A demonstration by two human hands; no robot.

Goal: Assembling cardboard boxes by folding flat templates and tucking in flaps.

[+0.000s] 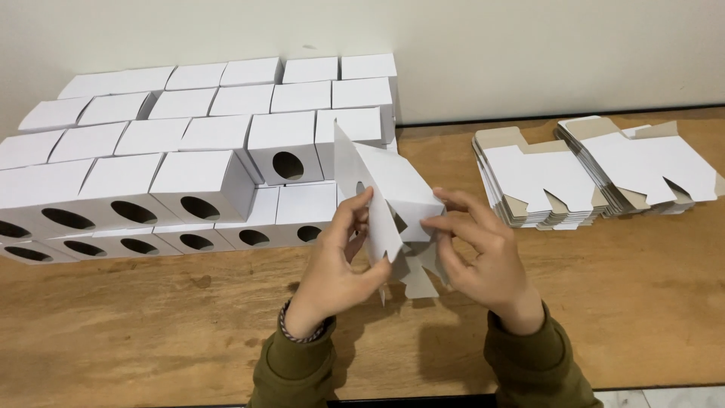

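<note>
I held a half-folded white carton above the wooden table, left hand pinching its near flap, right hand steadying the side, fingers closed on card to keep the creases square.

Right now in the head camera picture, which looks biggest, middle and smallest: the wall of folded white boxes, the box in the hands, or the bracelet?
1. Wall of folded white boxes.
2. Half-folded box, held by both hands; it is nearer the camera, yet plainly smaller.
3. Bracelet.
</note>
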